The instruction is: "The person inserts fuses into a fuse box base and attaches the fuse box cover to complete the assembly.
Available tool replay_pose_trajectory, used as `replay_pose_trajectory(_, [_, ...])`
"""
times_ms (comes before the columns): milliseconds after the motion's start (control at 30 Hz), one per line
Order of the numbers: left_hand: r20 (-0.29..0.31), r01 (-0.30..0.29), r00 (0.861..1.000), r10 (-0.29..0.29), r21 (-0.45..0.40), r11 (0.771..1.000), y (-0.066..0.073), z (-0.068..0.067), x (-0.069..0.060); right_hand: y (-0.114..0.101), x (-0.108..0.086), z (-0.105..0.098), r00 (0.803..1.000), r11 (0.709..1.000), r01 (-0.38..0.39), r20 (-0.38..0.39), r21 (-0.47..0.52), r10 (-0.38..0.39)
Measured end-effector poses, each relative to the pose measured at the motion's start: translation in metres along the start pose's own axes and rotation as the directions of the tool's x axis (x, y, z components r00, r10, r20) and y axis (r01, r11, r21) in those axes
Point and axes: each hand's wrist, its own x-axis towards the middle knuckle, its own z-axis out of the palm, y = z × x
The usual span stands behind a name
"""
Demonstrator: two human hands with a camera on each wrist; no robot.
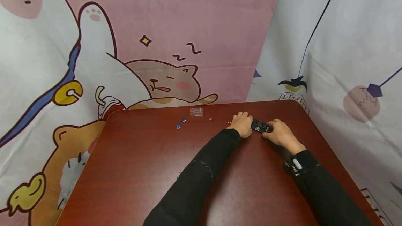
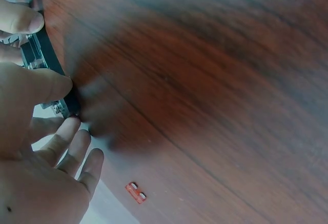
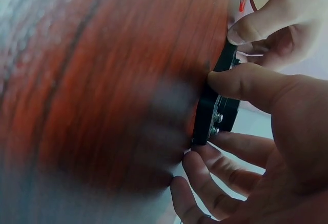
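A black block with metal screw terminals, which looks like a fuse block (image 1: 260,126), sits between both hands toward the far right of the table. My left hand (image 1: 242,124) grips its left end, the thumb lying along the near side in the left wrist view. At the other end, my right hand (image 1: 282,134) holds the block between thumb and fingers. In the right wrist view the block (image 3: 205,111) stands close to the tabletop, its screws facing the fingers. A red blade fuse (image 2: 136,192) lies near my left fingertips, and another red fuse (image 1: 211,119) farther left.
Two blue blade fuses (image 1: 183,120) (image 1: 178,126) lie left of the red ones. A small clear plastic case (image 1: 196,112) stands near the back edge of the brown table (image 1: 141,170). Printed cloth (image 1: 226,37) hangs behind it and at the sides.
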Motion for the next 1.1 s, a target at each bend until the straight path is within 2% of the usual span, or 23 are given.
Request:
replay_pose_trajectory(233, [0.046,-0.029,0.998,0.032,-0.047,0.998,-0.006,-0.004,-0.005,0.004,-0.003,-0.002,0.996,0.997,0.079,-0.038,0.012,-0.078])
replay_pose_trajectory(400, [0.031,-0.09,0.996,0.089,0.024,0.996,-0.015,-0.01,-0.008,0.007,-0.003,-0.002,0.991,0.992,0.121,-0.053,0.032,-0.119])
replay_pose_trajectory(533, [0.002,-0.144,0.99,0.144,0.061,0.988,-0.024,-0.02,-0.017,0.006,-0.001,-0.003,0.987,0.987,0.156,-0.054,0.04,-0.154])
replay_pose_trajectory(633, [-0.015,-0.177,0.984,0.178,0.069,0.982,-0.033,-0.026,-0.028,0.001,0.0,-0.002,0.981,0.981,0.191,-0.052,0.044,-0.188])
replay_pose_trajectory(800, [-0.048,-0.203,0.977,0.206,0.051,0.978,-0.056,-0.028,-0.05,-0.013,-0.002,0.003,0.965,0.963,0.261,-0.047,0.067,-0.258])
replay_pose_trajectory(1100, [-0.112,-0.192,0.975,0.19,-0.005,0.981,-0.099,-0.025,-0.095,-0.056,0.0,0.014,0.924,0.92,0.382,-0.012,0.093,-0.382])
